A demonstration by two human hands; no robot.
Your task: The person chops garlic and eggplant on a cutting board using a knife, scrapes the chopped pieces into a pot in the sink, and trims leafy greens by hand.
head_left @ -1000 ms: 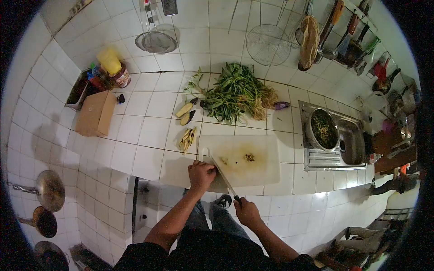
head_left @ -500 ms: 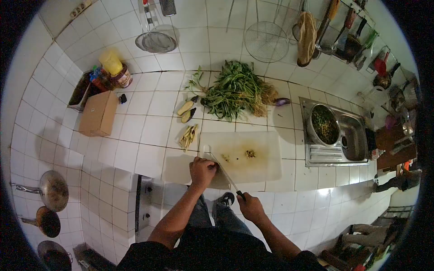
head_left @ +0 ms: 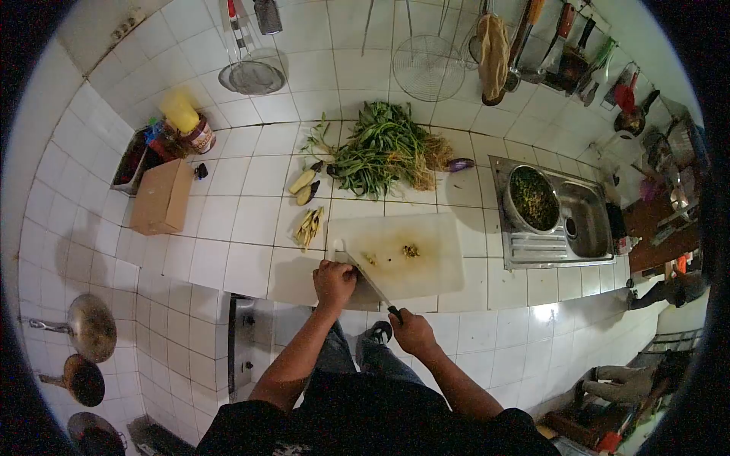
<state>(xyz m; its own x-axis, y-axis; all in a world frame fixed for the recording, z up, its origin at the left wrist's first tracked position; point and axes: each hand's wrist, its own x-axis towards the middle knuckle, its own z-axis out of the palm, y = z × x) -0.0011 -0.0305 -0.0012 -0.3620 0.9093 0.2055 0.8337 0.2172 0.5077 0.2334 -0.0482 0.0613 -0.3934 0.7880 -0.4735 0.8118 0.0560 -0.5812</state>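
Observation:
My right hand (head_left: 412, 332) is wrapped round the black handle of a kitchen knife (head_left: 373, 284). The blade slants up and left over the near left part of a white cutting board (head_left: 433, 273). At that corner my left hand (head_left: 334, 286) is closed, fingers bent, close beside the blade. Something dark shows at its fingertips, mostly hidden. Small chopped bits (head_left: 411, 251) lie on the board, around a yellowish stain. Left of the board are a pile of pale cut strips (head_left: 308, 228) and eggplant pieces (head_left: 306, 193) with dark skin.
Leafy greens with roots (head_left: 384, 152) lie behind the board, with a purple eggplant (head_left: 460, 165) beside them. A metal bowl of chopped greens (head_left: 534, 199) stands on the sink (head_left: 525, 254). A cardboard box (head_left: 162, 197) is at left. Utensils and strainers (head_left: 257, 77) hang on the tiled wall.
The whole view has shifted slightly, so the counter's things sit a little further left. Both hands stay by the board's near left corner, the knife still in the right one.

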